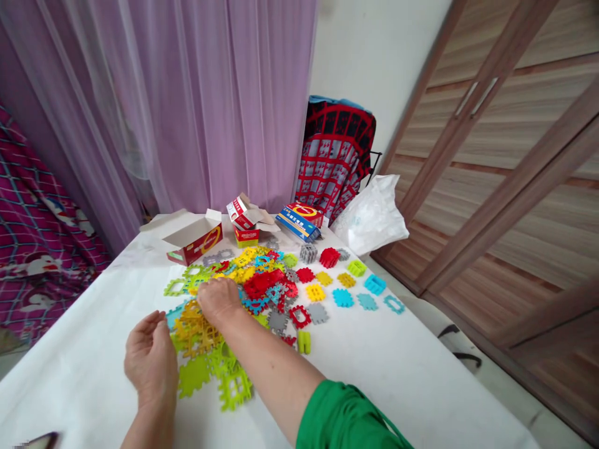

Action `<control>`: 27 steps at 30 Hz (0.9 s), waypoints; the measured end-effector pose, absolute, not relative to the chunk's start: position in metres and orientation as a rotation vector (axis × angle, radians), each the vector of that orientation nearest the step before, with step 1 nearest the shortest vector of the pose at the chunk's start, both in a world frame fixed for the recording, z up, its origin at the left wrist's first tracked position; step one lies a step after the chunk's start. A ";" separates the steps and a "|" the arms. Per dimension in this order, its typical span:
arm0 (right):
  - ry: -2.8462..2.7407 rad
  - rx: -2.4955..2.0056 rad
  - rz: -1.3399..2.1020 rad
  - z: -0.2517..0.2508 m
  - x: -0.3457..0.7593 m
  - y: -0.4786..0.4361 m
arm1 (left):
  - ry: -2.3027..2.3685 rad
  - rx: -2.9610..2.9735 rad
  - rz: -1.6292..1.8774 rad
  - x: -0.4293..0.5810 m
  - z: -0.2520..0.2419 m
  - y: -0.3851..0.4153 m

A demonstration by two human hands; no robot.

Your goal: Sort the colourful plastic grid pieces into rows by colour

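A heap of toothed plastic building pieces in several colours lies on the white-covered table. My right hand [219, 301] is over the yellow pieces [199, 327] in the heap. Its fingers are curled down and mostly hidden, so what they grip cannot be made out. At the heap's left edge is my left hand [152, 355], palm turned inward and fingers bent toward the thumb. A light blue piece [174, 313] sits right by its thumb; I cannot tell whether the hand holds it. Lime green pieces [194, 375] lie below, and red pieces [264, 284] to the right.
Several small cubes and flat pieces, among them a red cube [330, 257] and a blue ring [394, 304], are spread on the right. Behind stand an open red box [196, 244], a small red carton [246, 236] and a blue box [299, 223]. A white plastic bag [372, 215] hangs at the edge.
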State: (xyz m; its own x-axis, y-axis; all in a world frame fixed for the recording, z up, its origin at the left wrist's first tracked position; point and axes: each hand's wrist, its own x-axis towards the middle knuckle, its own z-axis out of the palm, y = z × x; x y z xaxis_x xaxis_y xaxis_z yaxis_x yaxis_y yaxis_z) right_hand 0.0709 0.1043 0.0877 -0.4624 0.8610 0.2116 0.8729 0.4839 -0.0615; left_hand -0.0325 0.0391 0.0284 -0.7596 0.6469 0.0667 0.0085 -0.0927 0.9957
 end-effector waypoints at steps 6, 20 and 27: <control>-2.309 -1.351 -0.185 0.085 0.092 0.069 | 1.863 0.885 1.561 -0.028 0.043 0.032; -2.197 -0.911 -0.088 0.038 0.147 0.031 | 1.323 0.817 1.388 -0.008 0.052 0.020; -2.181 -0.945 0.059 0.041 0.161 0.026 | 1.325 0.895 1.313 -0.005 0.052 0.018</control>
State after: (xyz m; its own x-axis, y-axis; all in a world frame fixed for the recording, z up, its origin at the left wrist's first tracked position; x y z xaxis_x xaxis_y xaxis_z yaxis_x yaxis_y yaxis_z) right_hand 0.1611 0.0264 0.0405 -0.4499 0.6449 0.6178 0.6104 0.7270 -0.3144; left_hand -0.0047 0.0176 0.0522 -0.2009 0.9670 -0.1569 -0.1479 0.1284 0.9806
